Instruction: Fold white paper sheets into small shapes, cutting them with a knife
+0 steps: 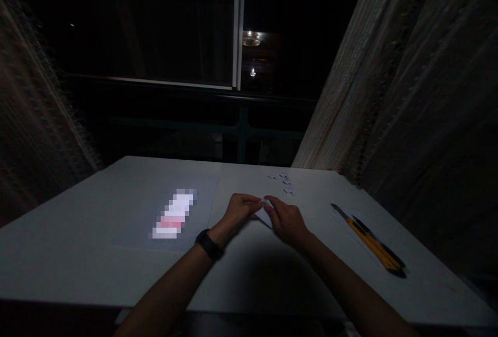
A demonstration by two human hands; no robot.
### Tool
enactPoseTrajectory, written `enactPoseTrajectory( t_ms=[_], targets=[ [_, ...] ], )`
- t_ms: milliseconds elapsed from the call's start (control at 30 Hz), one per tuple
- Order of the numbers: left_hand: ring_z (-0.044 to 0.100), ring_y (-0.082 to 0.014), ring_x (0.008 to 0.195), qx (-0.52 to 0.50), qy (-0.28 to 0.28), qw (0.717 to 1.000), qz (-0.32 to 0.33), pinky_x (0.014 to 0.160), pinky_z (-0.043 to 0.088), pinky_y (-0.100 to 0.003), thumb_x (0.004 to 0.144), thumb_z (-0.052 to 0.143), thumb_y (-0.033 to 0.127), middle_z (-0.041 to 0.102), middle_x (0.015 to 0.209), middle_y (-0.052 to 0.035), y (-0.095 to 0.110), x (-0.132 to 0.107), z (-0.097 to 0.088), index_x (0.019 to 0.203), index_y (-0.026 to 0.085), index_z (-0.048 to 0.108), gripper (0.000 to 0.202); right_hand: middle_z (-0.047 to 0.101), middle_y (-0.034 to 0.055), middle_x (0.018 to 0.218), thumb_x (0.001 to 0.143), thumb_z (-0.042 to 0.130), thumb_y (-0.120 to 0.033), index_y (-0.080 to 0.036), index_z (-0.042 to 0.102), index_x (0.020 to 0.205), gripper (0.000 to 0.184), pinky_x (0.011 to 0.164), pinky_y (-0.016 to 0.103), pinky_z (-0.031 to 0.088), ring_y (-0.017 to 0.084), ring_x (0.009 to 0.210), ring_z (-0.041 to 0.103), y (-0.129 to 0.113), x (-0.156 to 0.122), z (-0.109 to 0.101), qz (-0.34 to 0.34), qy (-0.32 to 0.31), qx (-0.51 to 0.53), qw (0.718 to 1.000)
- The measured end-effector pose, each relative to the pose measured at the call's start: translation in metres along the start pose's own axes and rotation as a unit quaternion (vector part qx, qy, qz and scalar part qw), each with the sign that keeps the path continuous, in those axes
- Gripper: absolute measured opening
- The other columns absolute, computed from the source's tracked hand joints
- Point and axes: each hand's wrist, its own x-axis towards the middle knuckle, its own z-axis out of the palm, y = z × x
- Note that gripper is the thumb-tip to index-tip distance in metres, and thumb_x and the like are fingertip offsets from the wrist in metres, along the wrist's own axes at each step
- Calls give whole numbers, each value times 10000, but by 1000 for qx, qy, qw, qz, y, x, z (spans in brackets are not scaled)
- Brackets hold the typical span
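Note:
Between my two hands, above the middle of the white table (233,285), is a small piece of white paper (265,215). My left hand (240,209) pinches its upper left edge, with a black watch (210,244) on that wrist. From the other side my right hand (287,221) grips the paper, thumb and fingers close together near the top. The fingertips of both hands nearly meet there. Dim light hides the paper's exact folds. Just beyond my hands lie several small pale pieces with dark marks (287,183).
A yellow-and-black utility knife (371,241) lies at the right, beside a dark pen-like item (383,243) and a paper strip (356,233). To the left, a bright pixelated rectangle (175,214) sits on a large pale sheet (132,236). Curtains (342,67) and a window (237,26) stand behind.

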Motion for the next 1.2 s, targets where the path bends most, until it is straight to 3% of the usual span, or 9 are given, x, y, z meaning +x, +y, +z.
enactPoseTrajectory(
  t_ms=[233,400,567,800,1200],
  targets=[
    [564,-139,529,38,4,999,5,518,436,-244,568,719,217,659,605,-68,3,-3,2,699,85,712,186,685,44,896,860,473,-339,-196,612,966,226,741,279,491,174,809,643,-7,4,-4,54,51,141,987],
    [591,-170,596,114,2,992,62,563,432,-256,602,702,265,685,667,-88,-3,1,-1,731,98,727,213,679,47,856,799,558,-351,-194,652,853,191,726,299,507,179,807,630,-2,8,-1,101,80,251,959],
    [619,-196,680,213,-2,971,111,606,439,-255,668,625,251,703,718,-76,-6,3,-2,779,131,736,198,674,55,855,763,591,-320,-182,661,830,169,734,305,505,183,817,628,2,9,0,134,66,330,932],
    [629,-192,733,274,-19,953,129,655,454,-257,720,565,267,712,784,-66,-4,1,-1,829,125,725,240,672,41,777,741,607,-315,-184,666,760,145,718,299,472,182,753,618,1,13,-7,148,47,296,942],
    [616,-193,718,244,-10,965,98,622,444,-252,681,600,256,704,750,-74,-5,2,-1,783,112,724,216,694,48,755,711,614,-359,-177,679,743,196,684,298,462,200,727,627,2,13,-7,219,24,302,928]
  ],
)
